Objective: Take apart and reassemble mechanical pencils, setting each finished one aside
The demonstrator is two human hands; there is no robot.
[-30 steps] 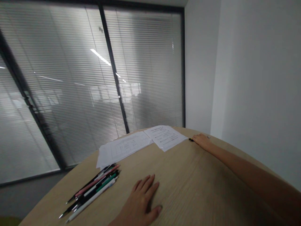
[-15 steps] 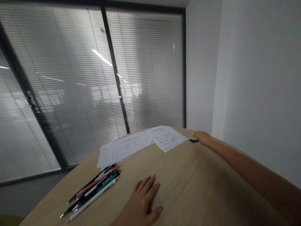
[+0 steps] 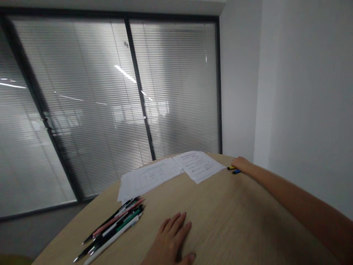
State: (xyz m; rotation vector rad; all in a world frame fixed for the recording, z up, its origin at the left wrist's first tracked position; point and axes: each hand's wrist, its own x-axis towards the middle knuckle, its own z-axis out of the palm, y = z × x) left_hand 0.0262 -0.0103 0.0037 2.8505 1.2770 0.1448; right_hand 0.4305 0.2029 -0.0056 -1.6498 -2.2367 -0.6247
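at the far right of the table (image 3: 212, 217), the right hand (image 3: 240, 163) covers part of a yellow pen (image 3: 232, 168) and a blue pen (image 3: 237, 171); whether it grips either cannot be told. risk noted: a sideways shift of that hand could roll the blue pen, which lies loose-looking on its wrist side, or nudge the nearby paper sheet (image 3: 200, 167). both pens show bright barrels with dark ends facing left. the left hand (image 3: 169, 239) lies relaxed, fingers extended, grasping nothing visible, beside a pen bundle (image 3: 116, 230).

Left hand (image 3: 172, 241) cut off below, blue pen (image 3: 236, 171) partly hidden, print (image 3: 196, 164) unreadable
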